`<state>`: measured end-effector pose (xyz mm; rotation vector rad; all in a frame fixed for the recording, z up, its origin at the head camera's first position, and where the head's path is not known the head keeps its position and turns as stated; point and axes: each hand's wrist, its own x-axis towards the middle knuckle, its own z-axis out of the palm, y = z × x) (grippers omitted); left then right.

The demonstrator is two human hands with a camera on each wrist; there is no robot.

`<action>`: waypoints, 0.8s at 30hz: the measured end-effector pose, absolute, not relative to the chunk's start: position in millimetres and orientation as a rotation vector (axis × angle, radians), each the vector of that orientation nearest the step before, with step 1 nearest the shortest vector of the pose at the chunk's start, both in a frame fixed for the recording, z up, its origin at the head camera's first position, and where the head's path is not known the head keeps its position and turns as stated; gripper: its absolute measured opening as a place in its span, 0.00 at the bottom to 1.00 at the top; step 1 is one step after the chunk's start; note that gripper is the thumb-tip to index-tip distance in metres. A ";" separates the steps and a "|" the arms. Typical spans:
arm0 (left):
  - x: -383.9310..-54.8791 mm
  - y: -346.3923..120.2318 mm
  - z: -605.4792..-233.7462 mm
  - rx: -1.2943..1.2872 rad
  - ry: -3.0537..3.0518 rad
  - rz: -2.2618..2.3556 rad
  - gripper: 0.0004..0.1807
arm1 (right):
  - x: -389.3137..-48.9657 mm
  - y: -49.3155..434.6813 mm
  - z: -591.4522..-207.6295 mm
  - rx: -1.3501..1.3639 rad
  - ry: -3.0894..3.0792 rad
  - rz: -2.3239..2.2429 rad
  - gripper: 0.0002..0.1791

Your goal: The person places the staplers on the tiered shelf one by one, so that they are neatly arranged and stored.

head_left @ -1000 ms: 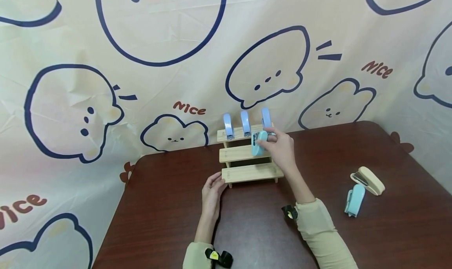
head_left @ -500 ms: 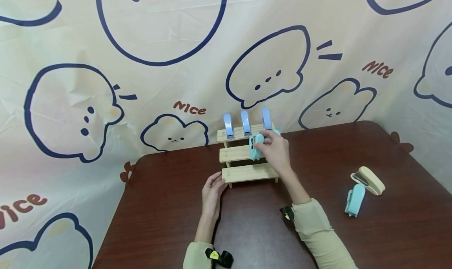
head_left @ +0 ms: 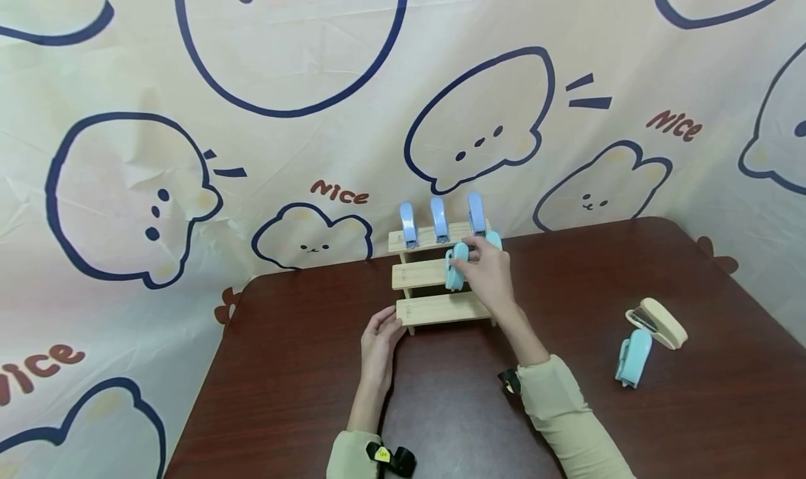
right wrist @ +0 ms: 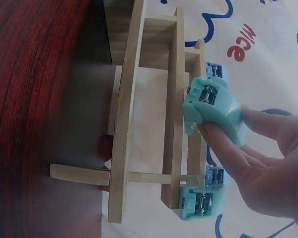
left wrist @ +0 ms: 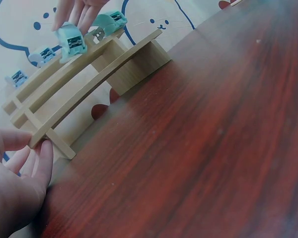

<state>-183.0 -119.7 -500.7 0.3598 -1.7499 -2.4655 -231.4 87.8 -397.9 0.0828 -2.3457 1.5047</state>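
A three-step wooden stand [head_left: 441, 310] is at the back of the table. My left hand [head_left: 376, 349] pinches the left end of its lowest step, thumb above and fingers beneath in the left wrist view. With thumb and fingers, my right hand [head_left: 491, 273] grips a teal stapler [head_left: 456, 266] at the middle step; the right wrist view shows the stapler [right wrist: 216, 109] upright, but whether it touches the wood I cannot tell. Another teal stapler [right wrist: 202, 203] stands at that step's right end, partly behind the hand in the head view. Blue staplers [head_left: 439, 220] stand along the top step.
On the right of the dark brown table [head_left: 302, 367] lie a cream stapler [head_left: 658, 323] and a teal stapler [head_left: 633, 358], close together. A printed cloth [head_left: 340, 150] hangs right behind the stand.
My right hand has moved slightly left and down with the teal stapler, turning it more upright. The teal stapler behind the hand has come into view. The left hand stays on the stand.
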 end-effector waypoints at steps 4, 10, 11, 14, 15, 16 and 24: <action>-183.6 -119.1 -499.4 0.352 -1.744 -2.471 0.19 | -231.8 81.7 -400.8 0.107 -2.343 1.435 0.21; -183.5 -118.2 -500.3 0.365 -1.741 -2.480 0.19 | -230.6 75.1 -406.2 0.082 -2.331 1.390 0.18; -183.3 -118.2 -500.6 0.365 -1.738 -2.480 0.19 | -230.6 74.7 -406.9 0.076 -2.331 1.391 0.17; -183.6 -118.0 -501.8 0.364 -1.728 -2.482 0.19 | -230.6 74.2 -408.8 0.065 -2.325 1.380 0.15; -183.4 -117.9 -502.0 0.359 -1.731 -2.479 0.19 | -230.9 74.1 -409.2 0.063 -2.325 1.379 0.14; -183.7 -118.0 -502.4 0.357 -1.728 -2.479 0.19 | -231.2 73.9 -409.4 0.065 -2.325 1.376 0.14; -183.6 -119.0 -502.3 0.339 -1.730 -2.468 0.18 | -233.3 74.3 -407.9 0.085 -2.327 1.360 0.14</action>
